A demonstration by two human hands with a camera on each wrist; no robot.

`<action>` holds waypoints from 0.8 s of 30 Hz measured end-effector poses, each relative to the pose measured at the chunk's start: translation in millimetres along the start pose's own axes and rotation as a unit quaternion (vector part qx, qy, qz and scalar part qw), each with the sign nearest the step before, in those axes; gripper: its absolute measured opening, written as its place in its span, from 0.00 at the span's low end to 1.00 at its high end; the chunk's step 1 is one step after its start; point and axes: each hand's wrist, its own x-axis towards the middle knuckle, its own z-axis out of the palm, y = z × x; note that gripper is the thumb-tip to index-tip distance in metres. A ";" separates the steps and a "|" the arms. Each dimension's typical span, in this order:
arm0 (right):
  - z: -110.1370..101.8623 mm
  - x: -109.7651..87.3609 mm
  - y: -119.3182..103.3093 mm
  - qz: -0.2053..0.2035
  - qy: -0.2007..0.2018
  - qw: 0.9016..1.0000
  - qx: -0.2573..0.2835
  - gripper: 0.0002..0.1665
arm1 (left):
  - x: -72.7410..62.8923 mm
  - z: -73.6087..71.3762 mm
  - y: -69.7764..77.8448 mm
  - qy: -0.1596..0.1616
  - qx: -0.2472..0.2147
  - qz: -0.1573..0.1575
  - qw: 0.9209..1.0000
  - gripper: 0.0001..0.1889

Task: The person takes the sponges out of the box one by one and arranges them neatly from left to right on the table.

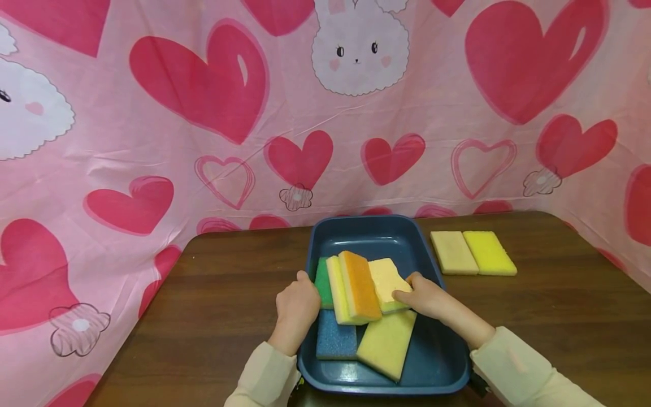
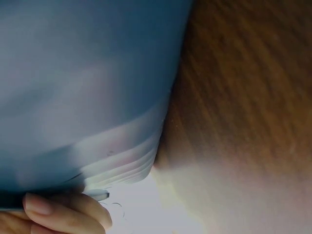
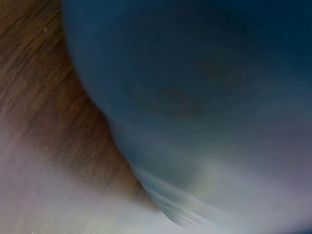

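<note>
A deep blue tray [image 1: 366,226] stands on the wooden table with several sponges in it. My left hand [image 1: 298,298] grips the tray's left rim; its curled fingers [image 2: 63,214] show in the left wrist view. With thumb and fingers, my right hand [image 1: 424,297] pinches the right edge of a pale yellow sponge [image 1: 385,278]. Left of it an orange-faced sponge [image 1: 361,287] leans beside a yellow sponge [image 1: 338,291]. Under and around these lie a green sponge [image 1: 322,284], a blue sponge [image 1: 337,337] and a dull yellow sponge [image 1: 388,346]. The right wrist view shows the tray's outer wall [image 3: 195,97], not the hand.
To the right of the tray, a beige sponge [image 1: 454,252] and a bright yellow sponge [image 1: 489,253] lie side by side on the table [image 1: 229,316]. Behind the table hangs a pink cloth [image 1: 356,118] printed with hearts and rabbits.
</note>
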 end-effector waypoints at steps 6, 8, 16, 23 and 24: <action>0.9 0.1 0.5 0.002 0.021 1.000 0.000 0.26 | 0.4 -0.1 -0.1 -0.001 -0.002 0.000 1.000 0.10; 0.8 0.7 0.4 0.001 0.031 1.000 0.002 0.26 | 0.3 -0.5 0.1 -0.002 -0.003 0.001 1.000 0.10; 1.2 2.1 -0.6 0.003 0.078 0.997 0.027 0.25 | 0.6 -1.3 -0.9 0.002 -0.002 0.002 1.000 0.10; 0.2 1.4 -1.7 -0.007 0.106 0.993 0.049 0.22 | 0.7 -0.3 -1.7 0.001 0.001 -0.001 1.000 0.09; -0.4 0.9 -2.1 -0.008 0.110 0.993 0.047 0.22 | 0.6 -0.1 -1.8 0.000 0.002 -0.002 1.000 0.09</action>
